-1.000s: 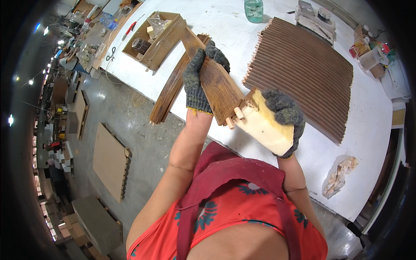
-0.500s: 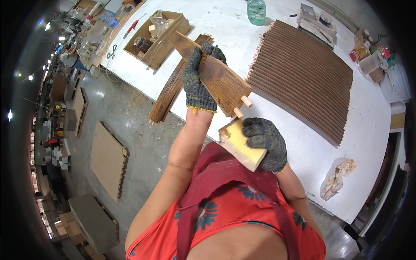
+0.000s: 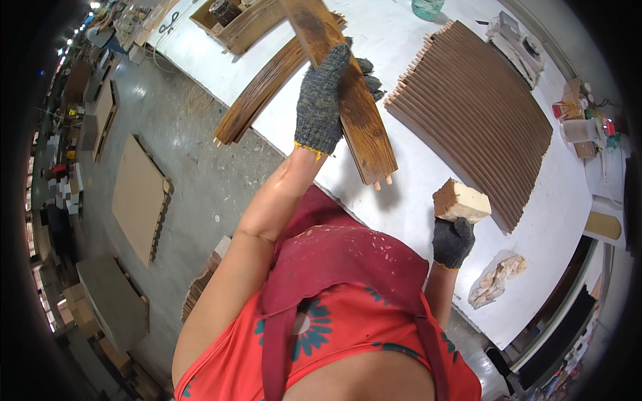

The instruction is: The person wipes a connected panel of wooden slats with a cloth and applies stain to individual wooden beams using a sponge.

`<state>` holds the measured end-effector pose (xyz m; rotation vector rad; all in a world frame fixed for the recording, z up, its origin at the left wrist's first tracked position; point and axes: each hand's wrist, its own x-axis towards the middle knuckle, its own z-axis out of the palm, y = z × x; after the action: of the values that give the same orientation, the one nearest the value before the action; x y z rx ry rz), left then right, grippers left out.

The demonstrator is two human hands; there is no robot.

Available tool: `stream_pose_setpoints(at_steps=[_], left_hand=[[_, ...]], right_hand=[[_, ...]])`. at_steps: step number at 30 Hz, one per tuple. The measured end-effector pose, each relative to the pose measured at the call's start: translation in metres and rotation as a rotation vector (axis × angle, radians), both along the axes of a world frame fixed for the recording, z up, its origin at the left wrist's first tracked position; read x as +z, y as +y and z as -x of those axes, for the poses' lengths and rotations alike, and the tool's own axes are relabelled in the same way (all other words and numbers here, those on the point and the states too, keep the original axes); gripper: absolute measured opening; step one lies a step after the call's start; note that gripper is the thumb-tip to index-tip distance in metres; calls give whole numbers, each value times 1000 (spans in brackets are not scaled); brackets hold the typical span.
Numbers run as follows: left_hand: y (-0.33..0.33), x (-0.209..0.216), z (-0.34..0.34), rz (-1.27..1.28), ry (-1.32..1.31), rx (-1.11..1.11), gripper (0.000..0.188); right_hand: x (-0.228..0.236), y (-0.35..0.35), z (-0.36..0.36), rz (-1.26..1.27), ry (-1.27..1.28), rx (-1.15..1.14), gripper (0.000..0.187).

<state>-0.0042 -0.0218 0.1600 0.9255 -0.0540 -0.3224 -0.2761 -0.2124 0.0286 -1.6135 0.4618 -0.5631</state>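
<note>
My left hand, in a dark knit glove with a yellow cuff edge, is wrapped round a brown-stained wooden board. The board slants over the white table, and two pale dowel pegs stick out of its near end. My gloved right hand grips a pale yellow sponge block from below. Brown stain covers one face of the sponge, which is apart from the board. Behind my left hand lie similar curved brown wooden pieces at the table's left edge.
A wide row of brown slats with pegged ends covers the table's right part. Around it are a crumpled plastic bag, a wooden box, scissors and a bottle. Flat panels lie on the floor at left.
My right hand has carried the sponge rightward, away from the board's pegged end, and turned it stained face outward. My left hand has turned the board to a steeper slant. The view has shifted.
</note>
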Motion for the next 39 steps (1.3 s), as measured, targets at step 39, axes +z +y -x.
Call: stream_pose_setpoints(at_steps=[39], left_hand=[[66, -62, 56, 11, 343, -317, 65]], right_hand=[[0, -25, -11, -521, 235, 97, 61]])
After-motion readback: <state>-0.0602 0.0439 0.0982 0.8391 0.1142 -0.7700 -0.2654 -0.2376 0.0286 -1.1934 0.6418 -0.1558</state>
